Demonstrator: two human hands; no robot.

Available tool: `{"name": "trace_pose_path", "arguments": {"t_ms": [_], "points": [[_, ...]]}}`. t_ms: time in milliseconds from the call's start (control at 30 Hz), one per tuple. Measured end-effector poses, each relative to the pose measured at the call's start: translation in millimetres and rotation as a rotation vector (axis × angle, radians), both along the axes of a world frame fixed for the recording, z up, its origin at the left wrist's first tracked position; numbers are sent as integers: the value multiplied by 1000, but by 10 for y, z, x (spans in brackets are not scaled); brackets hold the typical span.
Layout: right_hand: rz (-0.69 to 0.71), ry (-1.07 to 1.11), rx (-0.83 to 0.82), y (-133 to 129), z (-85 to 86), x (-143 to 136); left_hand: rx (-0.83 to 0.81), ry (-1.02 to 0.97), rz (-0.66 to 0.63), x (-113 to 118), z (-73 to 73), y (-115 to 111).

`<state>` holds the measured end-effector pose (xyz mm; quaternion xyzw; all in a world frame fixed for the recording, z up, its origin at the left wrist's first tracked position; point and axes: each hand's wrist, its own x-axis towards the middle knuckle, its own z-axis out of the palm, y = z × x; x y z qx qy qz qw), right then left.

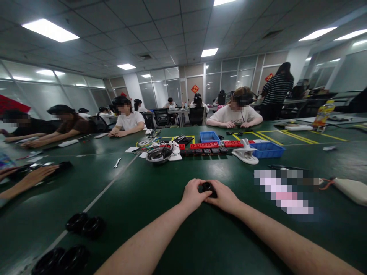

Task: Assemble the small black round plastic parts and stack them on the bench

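Observation:
Both hands meet in front of me over the green table [160,229]. Between them is a small black round part [207,186] with a ring-like opening on top; most of it is hidden by my fingers. My left hand [193,194] is closed around its left side, thumb at the front. From the right, my right hand [225,196] is closed on the same part, its fingertips near those of the left. Glossy black rings [93,227] lie in pairs at the lower left, away from my hands.
Across the table's middle stand power strips [205,151], a metal bowl of cables [158,154], a white clamp [246,152] and a blue bin [268,149]. A wrench [117,163] lies left. A co-worker's hand [40,175] is at the left edge; a white pouch [352,190] lies right.

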<state>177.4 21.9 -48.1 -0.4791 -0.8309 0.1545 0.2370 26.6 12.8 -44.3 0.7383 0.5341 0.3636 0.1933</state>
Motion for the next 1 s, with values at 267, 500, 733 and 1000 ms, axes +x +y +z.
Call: {"name": "trace_pose_path", "arguments": {"t_ms": [267,500,733,1000], "points": [[289,161,-303,120,80,219,-81,19,-308,-166,140,7],[303,117,-267,77,130,179,-97,25,-331,-190,146,22],[278,118,-253,88,115,178,-112,-10,-317,-175,103,33],[234,145,-292,88,84,170,-110,-18,-279,-157,94,13]]}}
